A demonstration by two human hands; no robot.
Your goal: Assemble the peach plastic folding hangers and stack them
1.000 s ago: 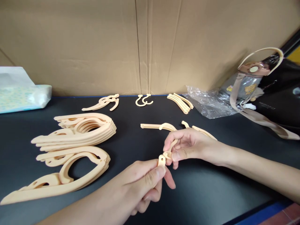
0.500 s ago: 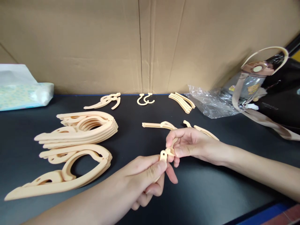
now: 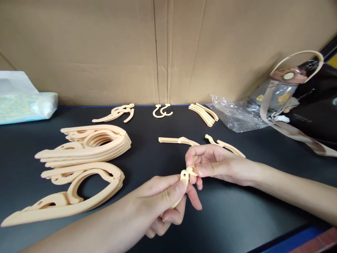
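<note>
My left hand [image 3: 164, 200] pinches a cream plastic hanger arm [image 3: 184, 175] between thumb and fingers; its rounded end with a small hole sticks up, and the rest is mostly covered by my palm. Close against that end, my right hand [image 3: 217, 163] grips a small cream hanger hook [image 3: 192, 171] by its base, with much of its curve behind my fingers. The two pieces meet or nearly touch; whether they are joined I cannot tell. Just beyond my right hand lie a straight hanger piece [image 3: 171, 140] and a curved hanger arm [image 3: 233, 149].
Folded hangers lie stacked at left, one stack [image 3: 105, 151] behind another [image 3: 86, 207]. Along the back are loose hanger arms [image 3: 116, 113], two hooks [image 3: 159, 115] and slim bars [image 3: 202, 114]. A clear plastic bag [image 3: 234, 114], strapped bottle [image 3: 285, 86] and tissue pack [image 3: 31, 107] flank them.
The hook in my right hand has tilted slightly against the arm's holed end. Both hands keep their grip, and the whole view has shifted a little.
</note>
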